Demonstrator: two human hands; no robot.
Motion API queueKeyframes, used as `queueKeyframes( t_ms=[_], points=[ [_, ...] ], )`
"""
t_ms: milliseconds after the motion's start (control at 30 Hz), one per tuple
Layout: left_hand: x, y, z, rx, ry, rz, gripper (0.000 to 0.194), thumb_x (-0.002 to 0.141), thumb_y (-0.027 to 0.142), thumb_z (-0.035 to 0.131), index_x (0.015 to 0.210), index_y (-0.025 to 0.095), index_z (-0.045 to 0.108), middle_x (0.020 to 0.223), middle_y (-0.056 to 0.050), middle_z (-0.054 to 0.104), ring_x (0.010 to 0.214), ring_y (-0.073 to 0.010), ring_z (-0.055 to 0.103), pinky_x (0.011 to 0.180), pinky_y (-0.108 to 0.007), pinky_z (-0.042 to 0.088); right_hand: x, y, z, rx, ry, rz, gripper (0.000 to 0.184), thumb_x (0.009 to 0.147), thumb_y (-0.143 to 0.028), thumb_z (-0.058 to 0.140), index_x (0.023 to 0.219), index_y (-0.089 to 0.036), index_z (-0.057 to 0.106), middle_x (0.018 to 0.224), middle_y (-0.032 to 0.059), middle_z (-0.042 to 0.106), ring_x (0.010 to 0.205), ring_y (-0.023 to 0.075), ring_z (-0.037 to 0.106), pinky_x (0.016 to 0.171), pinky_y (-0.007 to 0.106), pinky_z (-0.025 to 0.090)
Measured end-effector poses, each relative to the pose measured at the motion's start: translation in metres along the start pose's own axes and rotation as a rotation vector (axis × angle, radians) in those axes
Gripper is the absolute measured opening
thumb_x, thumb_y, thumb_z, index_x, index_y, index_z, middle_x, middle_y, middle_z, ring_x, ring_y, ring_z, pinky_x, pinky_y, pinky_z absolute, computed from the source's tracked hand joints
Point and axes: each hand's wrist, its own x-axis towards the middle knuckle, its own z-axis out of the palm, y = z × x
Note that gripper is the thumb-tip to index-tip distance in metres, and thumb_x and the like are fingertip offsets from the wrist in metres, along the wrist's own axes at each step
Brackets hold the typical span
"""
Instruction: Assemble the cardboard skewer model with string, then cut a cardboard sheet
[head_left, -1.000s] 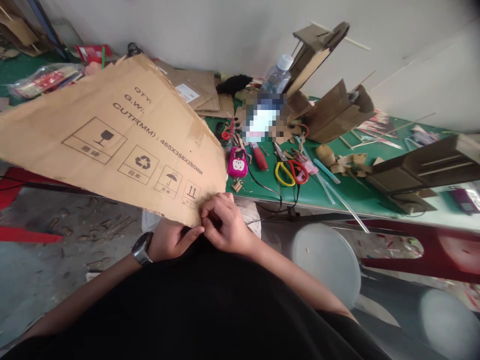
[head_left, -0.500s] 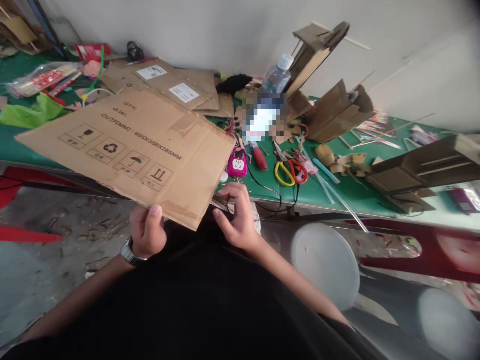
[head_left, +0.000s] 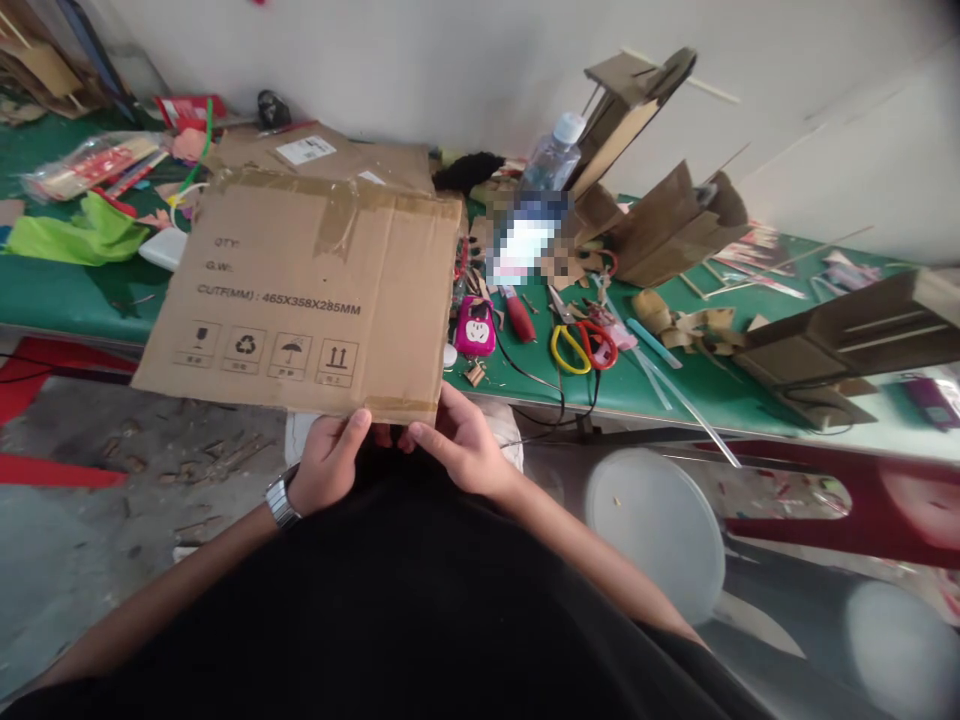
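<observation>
A printed sheet of cardboard (head_left: 300,260) is held up in front of me over the table's near edge. My left hand (head_left: 326,465) grips its lower edge, thumb on the printed face and fingers behind. At the lower right corner my right hand (head_left: 465,445) pinches it in the same way. Most fingers of both hands are hidden behind the sheet. Brown tape runs along parts of its edges. Just right of the sheet lie a pink power socket (head_left: 475,326), a red-handled tool (head_left: 517,314) and scissors (head_left: 581,345) with yellow and red handles.
The green table (head_left: 517,385) holds cardboard models, among them a long one (head_left: 847,340) at the right. A plastic bottle (head_left: 555,155) stands near the wall. More flat cardboard (head_left: 390,160) lies behind the sheet. A grey round stool (head_left: 652,530) is at my right.
The cardboard has turned from a slanted position to nearly square with me. My right hand let go of it, then took hold again at the corner; my left hand shifted along the lower edge.
</observation>
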Motion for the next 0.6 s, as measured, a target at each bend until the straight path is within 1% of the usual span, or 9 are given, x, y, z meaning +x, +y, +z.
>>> queueKeyframes(
  t_ms=[100, 167, 233, 300, 400, 433, 467, 533, 600],
  points=[
    [0.007, 0.004, -0.003, -0.095, -0.082, -0.075, 0.054, 0.109, 0.050, 0.041, 0.074, 0.018, 0.068, 0.071, -0.006, 0.071, 0.068, -0.0188, 0.066, 0.067, -0.033, 0.055, -0.001, 0.004, -0.003, -0.028, 0.079, 0.008, 0.031, 0.097, -0.045, 0.071, 0.116, -0.024, 0.060, 0.087, 0.0006, 0.067, 0.075, 0.0177, 0.066, 0.073, 0.035, 0.057],
    [0.009, 0.010, -0.006, -0.042, -0.193, -0.071, 0.053, 0.109, 0.049, 0.041, 0.077, 0.018, 0.069, 0.069, -0.004, 0.069, 0.066, -0.0169, 0.064, 0.063, -0.030, 0.053, -0.002, 0.006, -0.005, -0.057, 0.129, 0.017, 0.034, 0.096, -0.049, 0.070, 0.115, -0.024, 0.060, 0.087, 0.0015, 0.068, 0.078, 0.0198, 0.067, 0.077, 0.038, 0.059],
    [0.011, 0.021, -0.012, 0.041, -0.312, -0.044, 0.047, 0.108, 0.047, 0.046, 0.080, 0.019, 0.070, 0.072, -0.002, 0.069, 0.069, -0.0161, 0.064, 0.065, -0.028, 0.052, -0.003, 0.009, -0.008, -0.059, 0.181, 0.029, 0.035, 0.095, -0.052, 0.068, 0.114, -0.024, 0.060, 0.087, 0.0024, 0.070, 0.079, 0.0217, 0.069, 0.079, 0.042, 0.060],
    [0.011, 0.036, -0.020, 0.078, -0.440, -0.009, 0.038, 0.107, 0.042, 0.049, 0.086, 0.020, 0.071, 0.081, -0.002, 0.071, 0.076, -0.0160, 0.066, 0.073, -0.028, 0.053, -0.004, 0.013, -0.012, -0.037, 0.231, 0.028, 0.034, 0.094, -0.051, 0.067, 0.112, -0.024, 0.060, 0.083, 0.0022, 0.071, 0.076, 0.0221, 0.069, 0.077, 0.042, 0.060],
    [0.012, 0.063, -0.030, -0.002, -0.608, 0.083, 0.028, 0.107, 0.037, 0.052, 0.092, 0.022, 0.070, 0.082, -0.001, 0.071, 0.074, -0.0150, 0.066, 0.072, -0.028, 0.052, -0.006, 0.020, -0.018, -0.028, 0.275, 0.000, 0.025, 0.095, -0.045, 0.064, 0.106, -0.023, 0.062, 0.078, 0.0010, 0.070, 0.071, 0.0211, 0.068, 0.075, 0.041, 0.059],
    [0.013, 0.070, -0.031, -0.018, -0.640, 0.124, 0.026, 0.107, 0.034, 0.051, 0.094, 0.022, 0.070, 0.083, -0.002, 0.071, 0.074, -0.0154, 0.066, 0.071, -0.028, 0.052, -0.007, 0.022, -0.019, -0.039, 0.282, -0.010, 0.023, 0.095, -0.043, 0.063, 0.104, -0.023, 0.063, 0.078, 0.0008, 0.070, 0.071, 0.0209, 0.068, 0.076, 0.040, 0.058],
    [0.015, 0.075, -0.030, 0.005, -0.612, 0.177, 0.022, 0.107, 0.031, 0.052, 0.097, 0.022, 0.070, 0.085, -0.003, 0.072, 0.077, -0.0161, 0.067, 0.072, -0.029, 0.053, -0.008, 0.023, -0.020, -0.054, 0.288, -0.019, 0.021, 0.095, -0.042, 0.062, 0.103, -0.023, 0.063, 0.078, 0.0007, 0.070, 0.072, 0.0209, 0.067, 0.077, 0.040, 0.058],
    [0.024, 0.079, -0.024, 0.159, -0.431, 0.308, 0.013, 0.105, 0.026, 0.056, 0.104, 0.023, 0.069, 0.097, -0.005, 0.074, 0.088, -0.0182, 0.068, 0.081, -0.032, 0.054, -0.010, 0.024, -0.021, -0.089, 0.297, -0.038, 0.021, 0.095, -0.043, 0.062, 0.101, -0.023, 0.063, 0.079, 0.0008, 0.070, 0.075, 0.0209, 0.067, 0.078, 0.040, 0.057],
    [0.038, 0.075, -0.013, 0.331, -0.271, 0.430, 0.014, 0.105, 0.022, 0.055, 0.108, 0.022, 0.069, 0.103, -0.006, 0.074, 0.098, -0.0206, 0.067, 0.092, -0.038, 0.053, -0.012, 0.021, -0.020, -0.116, 0.299, -0.056, 0.021, 0.095, -0.043, 0.062, 0.101, -0.023, 0.063, 0.080, 0.0008, 0.069, 0.076, 0.0208, 0.066, 0.077, 0.038, 0.057]
  ],
)
